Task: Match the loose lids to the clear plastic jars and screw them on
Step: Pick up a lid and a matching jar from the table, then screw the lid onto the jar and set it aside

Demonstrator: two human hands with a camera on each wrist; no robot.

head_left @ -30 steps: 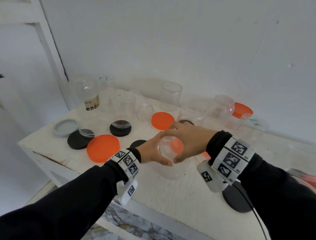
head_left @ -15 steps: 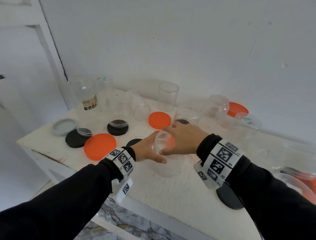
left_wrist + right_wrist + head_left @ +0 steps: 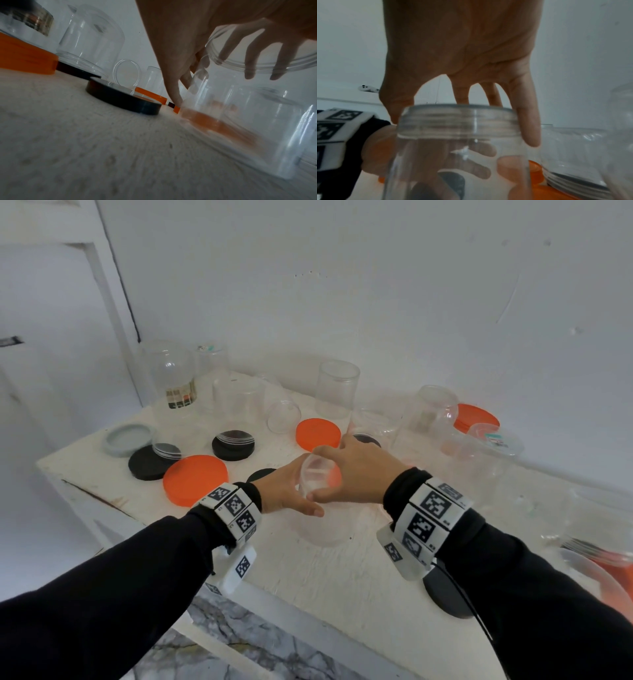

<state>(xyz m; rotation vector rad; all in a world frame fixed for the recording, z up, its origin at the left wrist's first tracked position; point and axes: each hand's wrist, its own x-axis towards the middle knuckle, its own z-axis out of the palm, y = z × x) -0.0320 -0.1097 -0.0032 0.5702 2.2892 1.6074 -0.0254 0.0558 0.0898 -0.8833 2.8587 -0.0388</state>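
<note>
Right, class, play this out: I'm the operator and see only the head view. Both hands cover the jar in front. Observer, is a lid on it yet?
Observer: No. The right wrist view shows the clear jar with bare neck threads, the right hand gripping its rim from above.
Operator: And the left hand?
Observer: Seen through the wall there, the left hand curls round the jar's side.
Operator: Is the jar lifted?
Observer: In the left wrist view its base appears to rest on the table, an orange lid beside it.
</note>
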